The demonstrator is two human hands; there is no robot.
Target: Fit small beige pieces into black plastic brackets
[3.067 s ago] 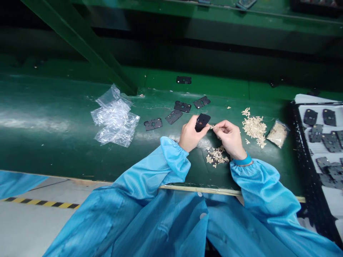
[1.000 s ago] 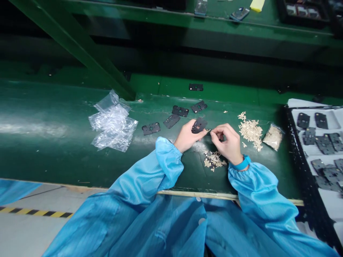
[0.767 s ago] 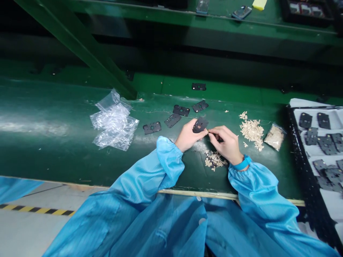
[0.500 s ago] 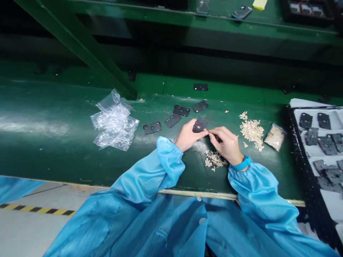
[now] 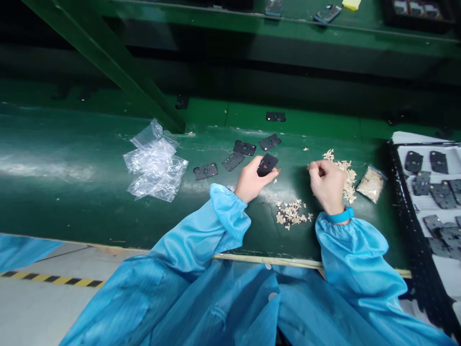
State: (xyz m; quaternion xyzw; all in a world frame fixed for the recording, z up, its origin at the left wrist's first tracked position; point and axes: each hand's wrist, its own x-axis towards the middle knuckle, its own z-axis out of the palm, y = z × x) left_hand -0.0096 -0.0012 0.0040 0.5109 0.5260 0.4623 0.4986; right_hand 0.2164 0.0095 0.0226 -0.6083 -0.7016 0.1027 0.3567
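My left hand (image 5: 253,180) is shut on a flat black plastic plate (image 5: 267,165), whose solid face shows. A small beige piece sits near the plate's lower edge. My right hand (image 5: 327,185) is apart from it, with its fingertips pinched together beside a heap of small beige pieces (image 5: 344,172). I cannot see anything between those fingers. A second scatter of beige pieces (image 5: 291,213) lies on the bench below my hands. A blue band (image 5: 340,216) circles my right wrist.
The green bench (image 5: 108,211) holds several black plates (image 5: 233,161), crumpled clear plastic bags (image 5: 154,166) and a bag of beige pieces (image 5: 370,184). To the right is a black-edged tray (image 5: 406,206) of black plates. A shelf (image 5: 288,24) runs along the back.
My right hand has moved right, away from the plate, to the larger beige heap. My left hand has stayed in place, and the plate in it now shows its solid face instead of its cut-outs.
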